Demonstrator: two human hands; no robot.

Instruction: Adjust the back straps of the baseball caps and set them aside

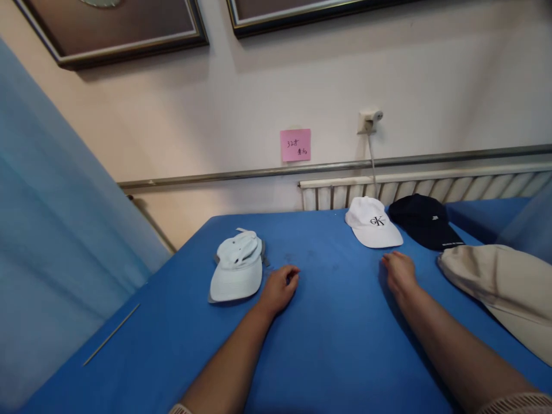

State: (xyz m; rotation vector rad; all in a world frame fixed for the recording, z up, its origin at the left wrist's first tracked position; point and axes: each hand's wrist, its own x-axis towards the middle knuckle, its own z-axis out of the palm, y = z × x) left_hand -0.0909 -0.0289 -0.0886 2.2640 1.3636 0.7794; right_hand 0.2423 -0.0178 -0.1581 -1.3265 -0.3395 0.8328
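My left hand rests on the blue bed surface, just right of a pale blue cap. Its fingers are loosely curled, with a small gap between thumb and forefinger and nothing held. The pale cap seems to lie on a greyish one, of which only edges show. My right hand is closed, its bent fingers bunched together; nothing shows in them. Just beyond it sits a white cap with dark letters on the front. A black cap and a large beige cap lie to its right.
A thin stick lies near the left edge of the blue bed. Blue curtain hangs at left. Along the wall are a metal rail, a radiator, a plugged-in socket and a pink note.
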